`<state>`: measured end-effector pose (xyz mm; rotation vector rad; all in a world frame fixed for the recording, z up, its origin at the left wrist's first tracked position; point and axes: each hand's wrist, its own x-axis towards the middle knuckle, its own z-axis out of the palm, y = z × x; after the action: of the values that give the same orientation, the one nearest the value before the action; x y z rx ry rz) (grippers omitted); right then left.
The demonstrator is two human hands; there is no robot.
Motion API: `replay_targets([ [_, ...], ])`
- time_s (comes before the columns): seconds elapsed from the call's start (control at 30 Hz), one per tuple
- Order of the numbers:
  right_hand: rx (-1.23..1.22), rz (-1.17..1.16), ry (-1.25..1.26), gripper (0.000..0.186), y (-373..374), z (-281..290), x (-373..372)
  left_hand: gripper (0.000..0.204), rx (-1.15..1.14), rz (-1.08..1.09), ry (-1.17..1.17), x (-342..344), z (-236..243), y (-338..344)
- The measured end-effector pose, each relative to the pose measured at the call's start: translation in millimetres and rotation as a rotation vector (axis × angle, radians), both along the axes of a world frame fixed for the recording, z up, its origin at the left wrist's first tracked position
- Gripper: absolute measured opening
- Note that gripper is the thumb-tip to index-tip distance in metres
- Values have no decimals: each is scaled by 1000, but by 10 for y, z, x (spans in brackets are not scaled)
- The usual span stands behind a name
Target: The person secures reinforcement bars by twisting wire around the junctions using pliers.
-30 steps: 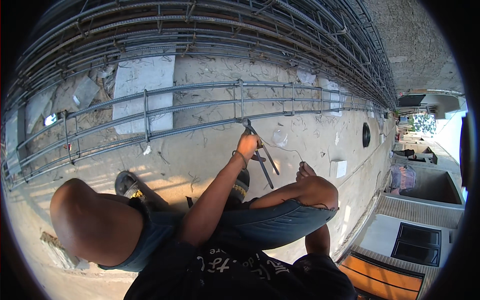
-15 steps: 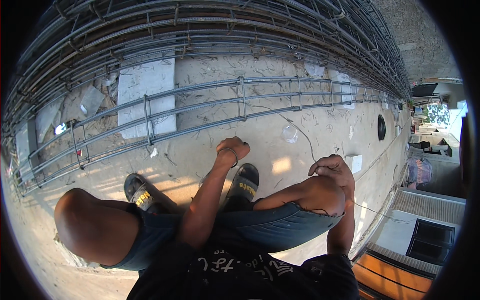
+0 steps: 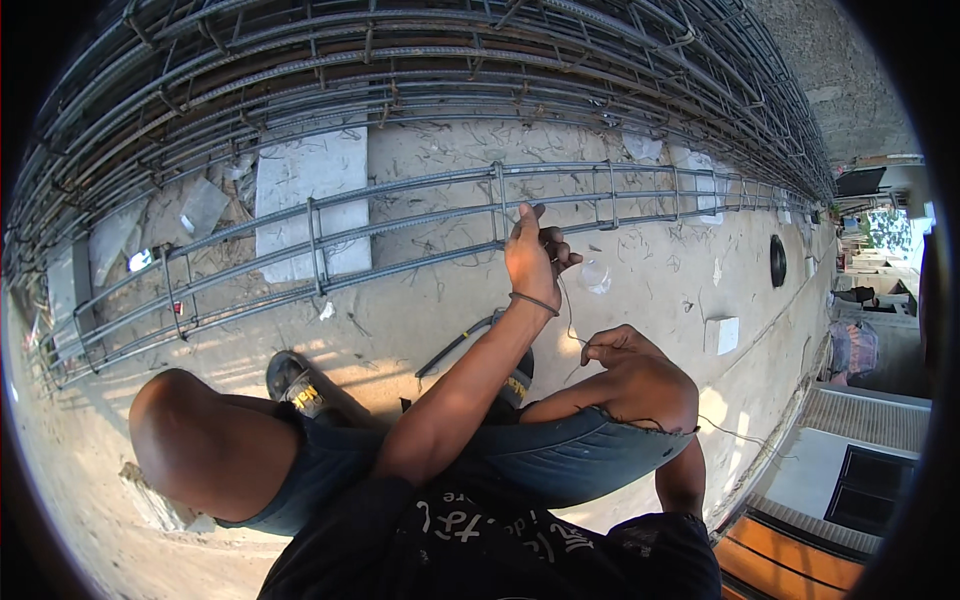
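Observation:
A long, narrow rebar cage (image 3: 420, 207) with square stirrups lies across the ground in front of me. My left hand (image 3: 535, 255), wearing a dark wrist band, reaches up to its near bars beside a stirrup. Its fingers are apart and loosely curled. Over my right knee, my right hand (image 3: 625, 358) pinches a thin wire (image 3: 571, 318). That wire runs up behind my left hand, where its far part is hidden. A dark bar-like tool with yellow marks (image 3: 455, 346) lies on the ground by my left forearm, partly covered by it.
Stacked rebar cages (image 3: 420, 65) fill the far side. A white board (image 3: 315, 190) lies partly under the narrow cage. To the right are a white block (image 3: 721, 335) and a black ring-shaped thing (image 3: 777, 260). Wire scraps and a clear plastic piece (image 3: 595, 277) are scattered about.
My left hand has risen from a fist near my feet to the cage, its fingers spreading. My right hand has shifted left with the wire. The dark tool has come into sight.

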<state>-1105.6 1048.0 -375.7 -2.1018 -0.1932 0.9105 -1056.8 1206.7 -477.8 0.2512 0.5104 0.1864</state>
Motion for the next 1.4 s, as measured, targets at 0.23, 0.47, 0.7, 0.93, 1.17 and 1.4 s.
replay_targets([
  [0.23,37,673,-461,7,-363,-147,16,47,304,-72,59,203,-252,210],
  [0.47,212,-102,-338,15,-744,-82,-91,48,767,-804,-18,313,-310,313],
  [0.7,293,-460,-277,24,-535,-675,400,42,593,-970,-139,-16,-463,-444],
  [0.93,266,4,-235,22,17,-1039,983,31,668,-906,-180,-60,-411,-252],
  [1.17,-49,160,-218,18,437,-1128,1360,21,1722,-253,333,-6,-512,944],
  [1.4,-266,432,-732,19,756,-1654,1634,23,1905,-617,349,372,-647,1037],
])
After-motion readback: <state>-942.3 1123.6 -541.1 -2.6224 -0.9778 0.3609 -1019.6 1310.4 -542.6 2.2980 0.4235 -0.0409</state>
